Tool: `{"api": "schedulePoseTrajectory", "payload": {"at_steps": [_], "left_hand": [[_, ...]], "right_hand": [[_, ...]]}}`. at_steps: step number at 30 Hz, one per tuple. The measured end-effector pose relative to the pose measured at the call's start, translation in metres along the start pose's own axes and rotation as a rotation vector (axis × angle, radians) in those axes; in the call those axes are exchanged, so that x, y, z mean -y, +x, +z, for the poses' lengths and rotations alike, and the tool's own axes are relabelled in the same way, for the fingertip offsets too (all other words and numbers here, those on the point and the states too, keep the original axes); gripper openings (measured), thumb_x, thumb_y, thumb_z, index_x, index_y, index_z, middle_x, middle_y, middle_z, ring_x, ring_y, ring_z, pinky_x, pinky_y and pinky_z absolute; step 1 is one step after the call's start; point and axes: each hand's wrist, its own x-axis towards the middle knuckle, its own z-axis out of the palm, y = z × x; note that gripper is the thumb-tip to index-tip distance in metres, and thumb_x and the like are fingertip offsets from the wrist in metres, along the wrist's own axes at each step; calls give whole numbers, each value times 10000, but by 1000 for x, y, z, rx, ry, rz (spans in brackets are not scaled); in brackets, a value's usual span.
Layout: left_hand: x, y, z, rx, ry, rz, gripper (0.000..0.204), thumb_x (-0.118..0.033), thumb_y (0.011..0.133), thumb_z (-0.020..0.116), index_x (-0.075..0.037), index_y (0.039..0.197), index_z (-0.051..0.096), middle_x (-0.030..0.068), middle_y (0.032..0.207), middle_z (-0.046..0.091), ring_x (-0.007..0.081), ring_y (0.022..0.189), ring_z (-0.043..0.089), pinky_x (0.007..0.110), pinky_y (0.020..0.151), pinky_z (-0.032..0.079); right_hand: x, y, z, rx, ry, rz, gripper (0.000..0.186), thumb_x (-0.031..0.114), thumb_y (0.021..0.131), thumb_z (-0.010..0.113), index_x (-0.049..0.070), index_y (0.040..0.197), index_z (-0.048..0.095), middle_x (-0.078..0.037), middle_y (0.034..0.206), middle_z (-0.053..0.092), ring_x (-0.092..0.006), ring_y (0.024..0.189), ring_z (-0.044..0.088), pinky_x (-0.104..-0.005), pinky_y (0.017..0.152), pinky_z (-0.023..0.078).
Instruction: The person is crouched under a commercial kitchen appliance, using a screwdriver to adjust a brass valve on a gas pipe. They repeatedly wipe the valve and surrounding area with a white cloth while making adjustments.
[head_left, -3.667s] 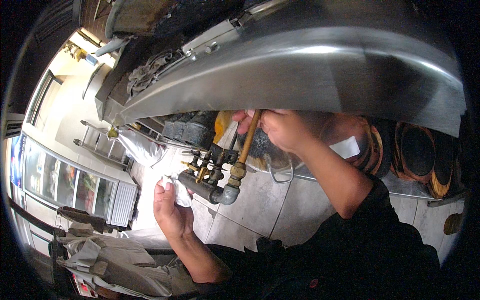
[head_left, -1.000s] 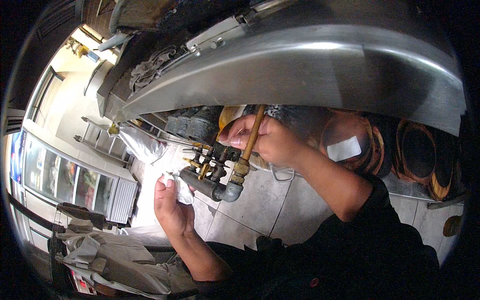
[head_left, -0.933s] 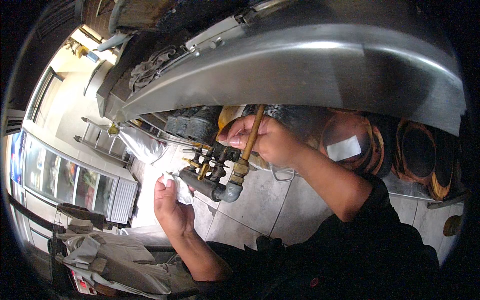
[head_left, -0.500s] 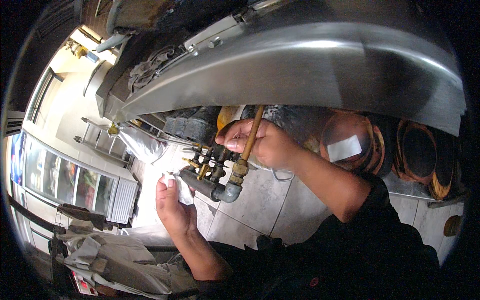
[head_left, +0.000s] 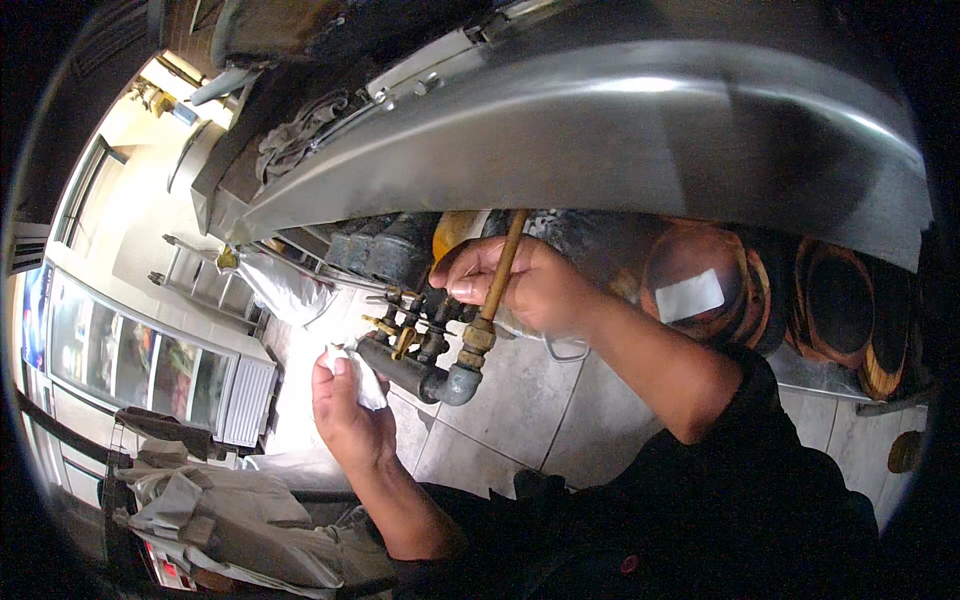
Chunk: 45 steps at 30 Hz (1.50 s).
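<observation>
A gas pipe manifold (head_left: 400, 368) with several small valves (head_left: 408, 338) lies in front of me below the steel edge. A brass-coloured upright pipe (head_left: 505, 265) joins its near end through a fitting and a grey elbow (head_left: 462, 385). My left hand (head_left: 350, 415) is closed on a crumpled white cloth (head_left: 367, 385) beside the manifold's far end. Behind the upright pipe reaches my right hand (head_left: 540, 290), its thumb and fingers pinched together just above the valves. Whatever lies between those fingertips is hidden.
A curved stainless-steel front (head_left: 600, 140) overhangs the pipes. Round wood-rimmed dark plates (head_left: 835, 305) are stacked at the right. Grey floor tiles (head_left: 500, 415) show below. A glass-door fridge (head_left: 135, 360) stands at the left, with draped grey cloth (head_left: 230, 515) nearer me.
The white cloth in my left hand has shifted slightly and shows more of itself beside the manifold. My right hand keeps nearly the same place and pinch.
</observation>
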Motion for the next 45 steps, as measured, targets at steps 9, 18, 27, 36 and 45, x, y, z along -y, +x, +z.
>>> {"api": "schedulePoseTrajectory", "payload": {"at_steps": [9,18,27,36,45], "left_hand": [[-2,-1,5,-3,-9,10,223,-115,883,511,-12,1078,477,118,968,602,143,761,569,252,648,461],[2,2,-1,43,-22,31,216,-121,880,515,-15,1063,475,113,934,597,145,755,567,252,651,456],[2,2,1,20,-32,23,184,-112,883,506,-17,1039,479,98,908,598,141,737,569,250,638,457],[0,1,3,23,-30,21,185,-112,888,497,-13,1044,479,103,913,598,146,739,570,257,653,464],[3,4,-2,38,-35,16,198,-123,880,514,-12,1040,480,99,928,594,146,746,563,264,651,463]], "right_hand": [[1,2,-4,-23,-4,-1,155,169,836,601,16,861,616,-70,839,624,-159,823,583,-304,784,452],[7,2,-8,-51,-23,37,83,96,805,609,29,853,616,-54,831,630,-145,822,587,-295,801,445],[11,5,-18,-10,175,123,83,58,822,588,2,880,605,-100,893,629,-179,892,594,-299,817,449],[9,5,-17,6,135,147,83,50,834,574,-1,893,603,-102,888,637,-184,883,604,-302,805,463],[-8,10,-40,-64,211,78,122,86,812,548,1,884,598,-125,896,629,-214,863,599,-334,817,448]]}}
